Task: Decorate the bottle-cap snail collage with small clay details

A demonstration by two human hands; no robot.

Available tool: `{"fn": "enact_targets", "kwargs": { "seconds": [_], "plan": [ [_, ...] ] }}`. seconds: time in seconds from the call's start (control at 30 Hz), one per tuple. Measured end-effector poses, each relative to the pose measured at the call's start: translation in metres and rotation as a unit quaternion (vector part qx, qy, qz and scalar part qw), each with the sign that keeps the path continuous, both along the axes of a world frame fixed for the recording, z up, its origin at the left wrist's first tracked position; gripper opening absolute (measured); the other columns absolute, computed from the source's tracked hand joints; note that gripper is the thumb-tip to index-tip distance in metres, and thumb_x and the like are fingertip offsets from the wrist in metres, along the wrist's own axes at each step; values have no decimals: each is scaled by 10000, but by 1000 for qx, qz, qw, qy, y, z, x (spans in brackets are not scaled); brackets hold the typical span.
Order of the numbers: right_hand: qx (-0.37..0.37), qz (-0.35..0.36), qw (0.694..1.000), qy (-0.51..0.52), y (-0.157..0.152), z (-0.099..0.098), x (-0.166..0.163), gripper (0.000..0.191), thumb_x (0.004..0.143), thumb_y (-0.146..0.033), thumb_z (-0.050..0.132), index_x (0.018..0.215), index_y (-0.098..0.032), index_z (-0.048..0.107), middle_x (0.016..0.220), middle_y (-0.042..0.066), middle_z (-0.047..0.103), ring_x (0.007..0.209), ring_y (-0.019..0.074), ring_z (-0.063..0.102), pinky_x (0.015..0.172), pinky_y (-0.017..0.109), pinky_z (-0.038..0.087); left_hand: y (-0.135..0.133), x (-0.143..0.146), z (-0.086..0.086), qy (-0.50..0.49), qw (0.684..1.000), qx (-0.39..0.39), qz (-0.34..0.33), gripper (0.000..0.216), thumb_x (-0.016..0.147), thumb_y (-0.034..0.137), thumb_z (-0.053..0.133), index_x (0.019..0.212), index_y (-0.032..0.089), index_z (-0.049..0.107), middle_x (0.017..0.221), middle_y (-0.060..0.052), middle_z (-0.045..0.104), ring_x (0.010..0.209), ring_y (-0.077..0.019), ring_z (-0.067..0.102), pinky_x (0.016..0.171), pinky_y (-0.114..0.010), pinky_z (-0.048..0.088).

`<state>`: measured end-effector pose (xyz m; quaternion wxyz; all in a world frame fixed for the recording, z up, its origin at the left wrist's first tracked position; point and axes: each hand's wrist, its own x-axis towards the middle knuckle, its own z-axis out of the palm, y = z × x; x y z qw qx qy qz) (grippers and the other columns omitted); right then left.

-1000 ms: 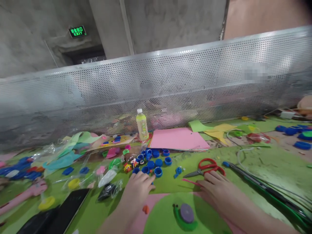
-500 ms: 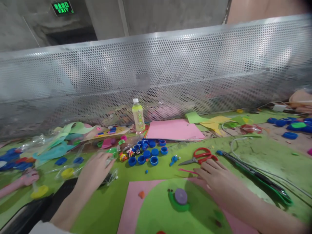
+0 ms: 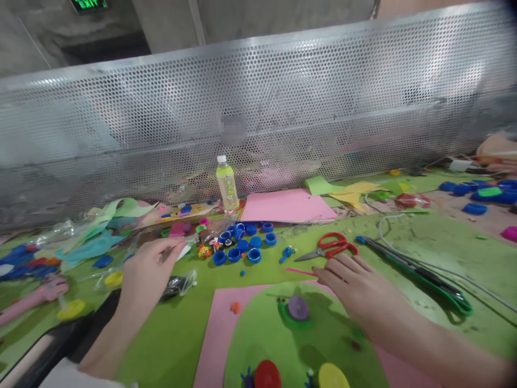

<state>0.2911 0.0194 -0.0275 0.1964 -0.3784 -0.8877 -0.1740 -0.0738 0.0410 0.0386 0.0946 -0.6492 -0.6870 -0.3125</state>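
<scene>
My left hand [image 3: 148,272] is pinched on a small clear plastic bag [image 3: 183,251] with something white in it, left of a cluster of blue bottle caps [image 3: 242,249]. A second bag with dark contents [image 3: 177,284] lies just under that hand. My right hand [image 3: 350,284] lies flat with fingers stretched out on the edge of a pink sheet [image 3: 220,334], just below red-handled scissors [image 3: 332,246]. A green felt round [image 3: 283,345] on the pink sheet carries a green snail with a purple cap [image 3: 298,309], a red cap [image 3: 267,374] and a yellow cap [image 3: 333,377].
A drink bottle [image 3: 226,186] and pink paper [image 3: 288,206] stand by the perforated metal screen [image 3: 283,108]. A long black and green tool [image 3: 420,274] with a cable lies at right. Foam scraps, bags and caps crowd the left; a black device [image 3: 76,339] lies near-left.
My left hand moved from the blue caps leftward to the plastic bags and closed on one. My right hand stayed by the scissors. The view tilted down, showing more of the felt round.
</scene>
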Motion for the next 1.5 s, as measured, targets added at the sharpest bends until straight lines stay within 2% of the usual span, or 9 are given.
{"fn": "enact_targets", "kwargs": {
  "seconds": [0.33, 0.43, 0.5, 0.63, 0.7, 0.97, 1.1, 1.3, 1.5],
  "plan": [
    [53, 36, 992, 112, -16, 1, -14, 306, 1010, -159, 308, 1056, -119, 608, 864, 110, 698, 741, 238, 665, 627, 358, 527, -11, 37, -2, -259, 956, -97, -94, 232, 777, 464, 670, 822, 243, 727, 826, -18, 745, 732, -210, 641, 612, -259, 458],
    [-3, 61, 981, 183, -26, 7, -16, 237, 1013, -188, 340, 1084, -153, 563, 845, 81, 704, 695, 210, 677, 569, 320, 524, -24, 58, -8, -319, 924, -145, -153, 283, 812, 506, 625, 781, 230, 678, 734, -6, 704, 623, -177, 608, 539, -242, 447],
    [-40, 86, 971, 220, -33, 15, -17, 227, 1001, -157, 347, 1120, -165, 541, 901, 74, 727, 759, 192, 700, 634, 299, 552, -35, 72, -11, -355, 898, -180, -190, 301, 827, 504, 617, 722, 222, 634, 651, 14, 643, 545, -148, 554, 493, -224, 411],
    [-17, 103, 975, 195, -43, 30, -17, 297, 999, -135, 305, 1089, -182, 584, 936, 66, 758, 846, 185, 725, 666, 266, 571, -50, 90, -15, -439, 815, -249, -286, 291, 780, 448, 706, 645, 208, 610, 635, 30, 586, 554, -117, 486, 508, -195, 364],
    [5, 100, 976, 193, -45, 35, -18, 354, 1024, -170, 259, 1052, -186, 612, 897, 65, 764, 801, 180, 729, 614, 255, 567, -52, 93, -15, -445, 798, -262, -310, 249, 761, 401, 728, 638, 206, 636, 653, 22, 598, 597, -128, 508, 546, -202, 388],
    [14, 125, 971, 202, -47, 31, -17, 356, 1047, -217, 287, 1052, -156, 638, 795, 55, 751, 680, 162, 716, 580, 253, 565, -49, 97, -20, -450, 794, -269, -307, 165, 741, 313, 743, 644, 201, 669, 666, 18, 644, 639, -133, 539, 588, -204, 390],
    [4, 137, 971, 198, -43, 27, -16, 306, 1012, -143, 326, 1072, -130, 627, 801, 76, 745, 685, 192, 714, 530, 286, 548, -50, 99, -25, -472, 774, -284, -315, 168, 742, 304, 747, 643, 204, 656, 660, 26, 644, 619, -129, 531, 569, -206, 376],
    [-1, 150, 973, 176, -44, 32, -16, 330, 905, -12, 338, 1023, -89, 637, 771, 96, 743, 578, 190, 679, 457, 288, 498, -51, 97, -25, -465, 779, -280, -313, 193, 737, 325, 762, 634, 201, 655, 687, 25, 632, 649, -128, 540, 591, -207, 392],
    [-65, 130, 971, 190, -46, 32, -17, 340, 896, -19, 340, 918, -168, 645, 759, 63, 725, 608, 169, 672, 548, 262, 525, -51, 97, -25, -428, 788, -283, -341, 135, 779, 314, 734, 685, 225, 696, 733, 9, 668, 753, -162, 605, 670, -230, 448]
  ]
}}
